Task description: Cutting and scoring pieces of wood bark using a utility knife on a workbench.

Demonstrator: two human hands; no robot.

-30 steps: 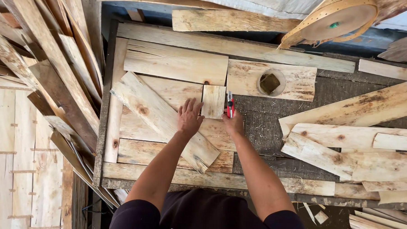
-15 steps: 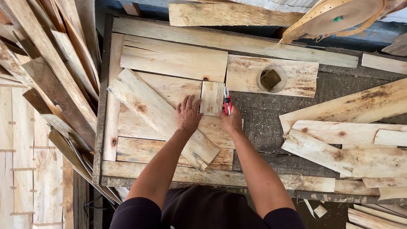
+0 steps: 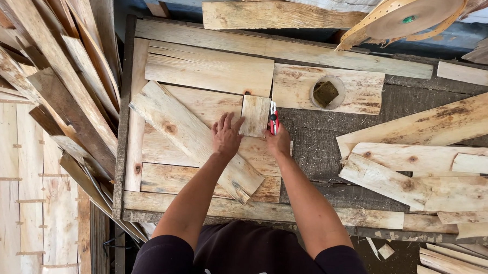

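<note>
Two hands meet at a small wood block (image 3: 255,115) lying on the boards of the workbench (image 3: 330,156). The left hand (image 3: 225,136) lies flat, fingers spread, touching the block's left edge. The right hand (image 3: 277,139) grips a red tool (image 3: 273,119), perhaps a knife, against the block's right edge.

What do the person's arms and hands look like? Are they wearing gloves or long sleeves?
No gloves and no long sleeves. Both the left hand and the right hand are bare, with no rings, watch or bands that I can make out. The forearms are bare too. Short dark sleeves of a dark T-shirt cover only the upper arms, and pale printing shows on the shirt's front at the bottom edge.
</note>
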